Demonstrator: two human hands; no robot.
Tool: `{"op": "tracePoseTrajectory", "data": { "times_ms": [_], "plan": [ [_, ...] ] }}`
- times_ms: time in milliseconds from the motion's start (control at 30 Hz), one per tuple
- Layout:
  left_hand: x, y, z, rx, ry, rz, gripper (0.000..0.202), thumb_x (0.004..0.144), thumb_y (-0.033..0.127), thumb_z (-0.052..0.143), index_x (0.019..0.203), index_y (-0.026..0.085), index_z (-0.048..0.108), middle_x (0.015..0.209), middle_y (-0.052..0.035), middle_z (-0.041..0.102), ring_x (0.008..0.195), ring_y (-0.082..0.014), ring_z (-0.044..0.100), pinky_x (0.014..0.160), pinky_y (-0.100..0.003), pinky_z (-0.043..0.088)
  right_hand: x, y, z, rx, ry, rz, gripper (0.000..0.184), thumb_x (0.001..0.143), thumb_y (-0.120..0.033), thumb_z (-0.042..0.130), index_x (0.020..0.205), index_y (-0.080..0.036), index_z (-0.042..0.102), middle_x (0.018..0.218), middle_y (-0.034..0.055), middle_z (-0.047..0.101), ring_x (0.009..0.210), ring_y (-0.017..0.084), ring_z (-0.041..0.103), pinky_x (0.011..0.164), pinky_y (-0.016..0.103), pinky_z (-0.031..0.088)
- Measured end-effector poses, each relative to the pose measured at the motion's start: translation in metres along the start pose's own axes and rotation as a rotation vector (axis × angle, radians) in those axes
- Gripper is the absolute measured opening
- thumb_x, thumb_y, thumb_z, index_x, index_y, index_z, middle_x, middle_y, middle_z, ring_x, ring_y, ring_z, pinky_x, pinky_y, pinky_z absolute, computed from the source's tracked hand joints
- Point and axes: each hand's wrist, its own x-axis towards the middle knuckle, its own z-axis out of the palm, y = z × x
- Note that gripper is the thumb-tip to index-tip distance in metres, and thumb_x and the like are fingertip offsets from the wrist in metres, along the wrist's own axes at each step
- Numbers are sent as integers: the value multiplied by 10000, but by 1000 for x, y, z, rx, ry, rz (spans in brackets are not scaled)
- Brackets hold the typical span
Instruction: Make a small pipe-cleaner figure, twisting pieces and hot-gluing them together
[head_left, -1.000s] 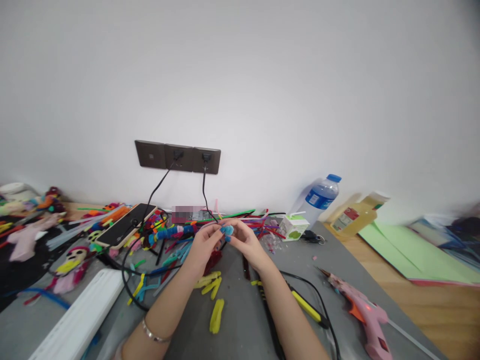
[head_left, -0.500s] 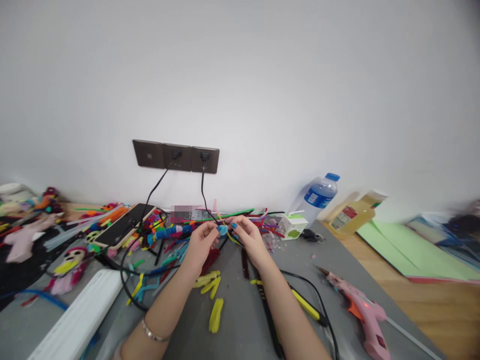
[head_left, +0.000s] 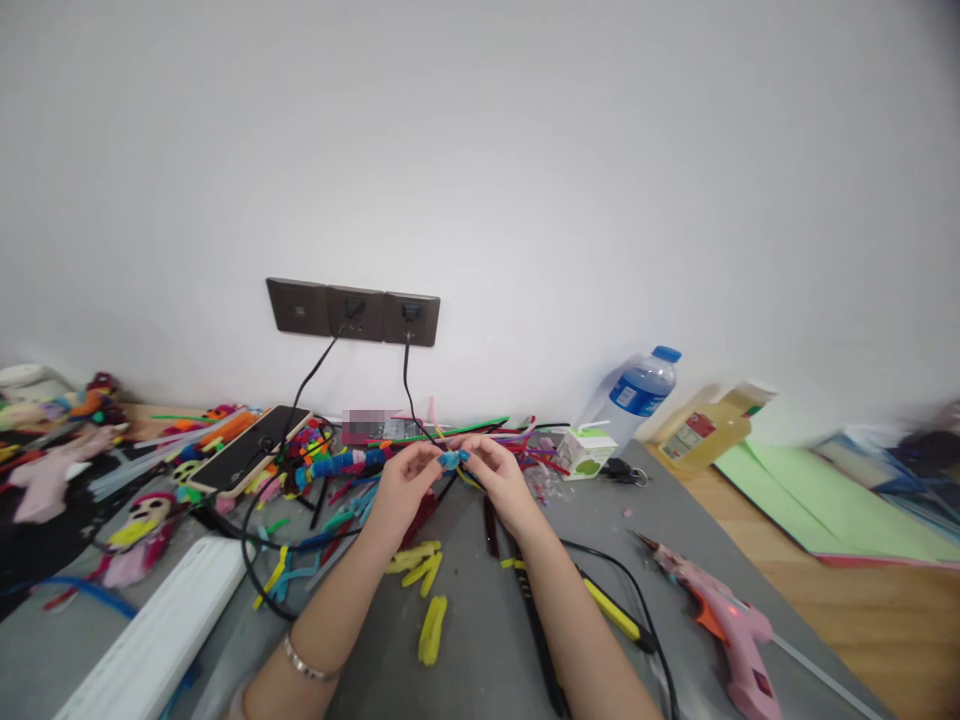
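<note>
A small light-blue fuzzy piece, apparently bent pipe cleaner, is held up between my two hands above the grey table. My left hand pinches its left side between thumb and fingers. From the right, my right hand pinches the same piece, the fingertips of both hands almost meeting. Several folded yellow pipe cleaner pieces lie on the table below my hands. Beneath my right forearm rest pliers with black and yellow handles, partly covered by the arm.
A pink glue gun lies at the right, its cable crossing the table. A bottle, a small carton and keys stand or lie behind. Leftward are a phone, a white power strip and piled pipe cleaners.
Both hands have drawn slightly closer together around the blue piece, which has shifted a little to the right. Everything else on the table stays in place.
</note>
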Motion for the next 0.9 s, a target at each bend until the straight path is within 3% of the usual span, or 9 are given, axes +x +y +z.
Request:
{"op": "tracePoseTrajectory", "data": {
  "times_ms": [433, 633, 900],
  "plan": [
    [2, 0, -4, 153, -47, 182, 123, 800, 297, 614, 780, 181, 647, 762, -3, 658, 717, -156, 591, 690, -258, 460, 1, 3, -2, -66, 12, -17, 241, 785, -427, 705, 767, -217, 587, 943, 46, 672, 903, 211, 609, 832, 322, 450],
    [1, -2, -4, 181, -57, 231, 110, 828, 275, 583, 785, 181, 618, 741, 9, 632, 699, -147, 575, 687, -249, 453, 1, 3, -3, -36, -6, 33, 234, 776, -414, 718, 754, -212, 603, 970, 46, 674, 933, 216, 605, 853, 322, 436],
    [-1, 3, -4, 227, -98, 262, 125, 853, 282, 558, 823, 179, 625, 807, -14, 651, 743, -159, 586, 652, -234, 441, -1, 5, 0, 160, -38, 144, 231, 749, -345, 736, 774, -224, 542, 999, 28, 662, 808, 167, 571, 683, 256, 429]
  ]
}}
